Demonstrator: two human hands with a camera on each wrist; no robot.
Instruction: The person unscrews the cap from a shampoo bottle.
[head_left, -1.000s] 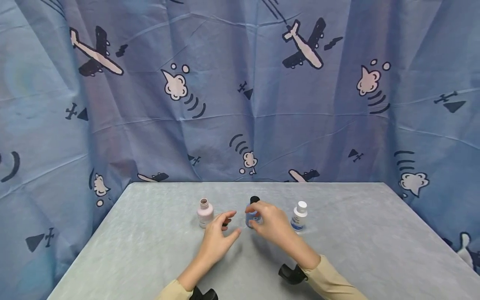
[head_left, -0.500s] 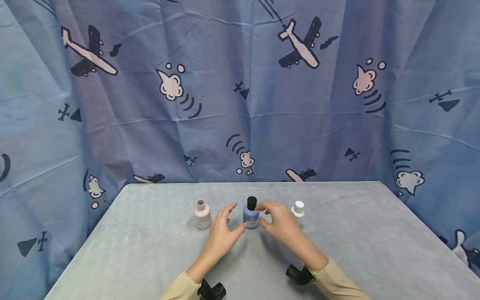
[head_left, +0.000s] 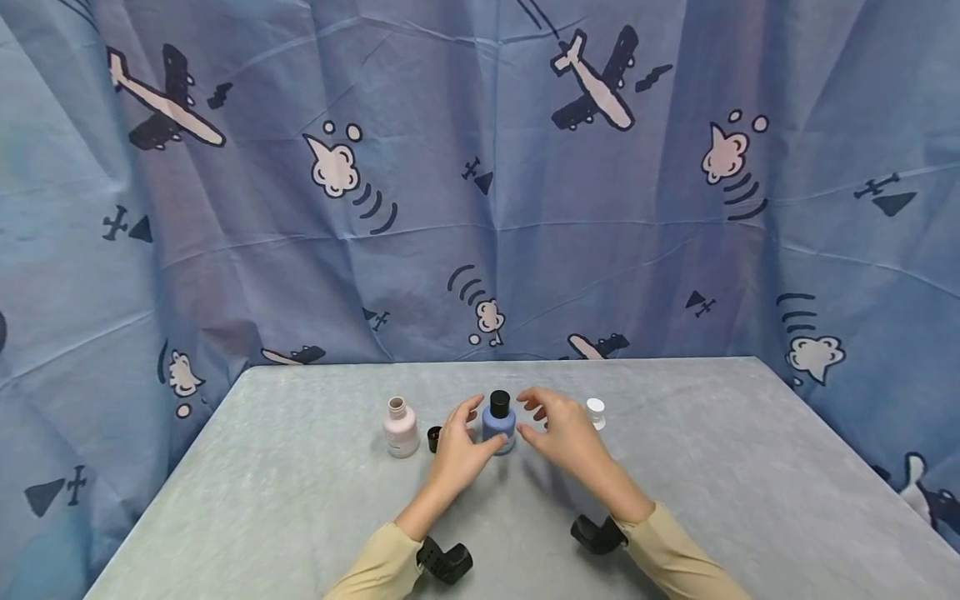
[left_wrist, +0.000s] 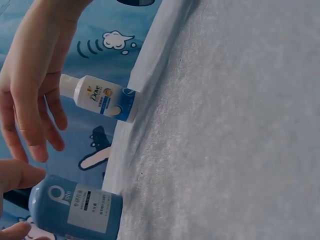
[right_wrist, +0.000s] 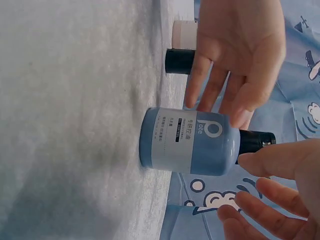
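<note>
A blue bottle (head_left: 498,429) with a black cap (head_left: 499,404) stands upright between both hands; its white label (right_wrist: 172,139) faces the right wrist camera. My left hand (head_left: 459,452) is at its left side, thumb overlapping the bottle's front in the head view, fingers loosely bent. On the other side my right hand (head_left: 564,427) hovers at cap height, thumb and fingers apart, holding nothing. In the left wrist view, left-hand fingertips show right at the bottle's shoulder. A loose black cap (head_left: 434,438) lies on the table just left of my left hand.
Further left stands a pale pink bottle (head_left: 401,429) with an open neck. Behind my right hand a white-capped bottle (head_left: 596,411) is mostly hidden; its blue and white label (left_wrist: 106,100) shows in the left wrist view. A patterned blue curtain (head_left: 420,275) hangs behind the grey table (head_left: 285,500).
My left hand has moved right, up to the blue bottle, uncovering the loose cap. The right hand has drawn back rightward from the bottle, and now hides most of the white-capped one.
</note>
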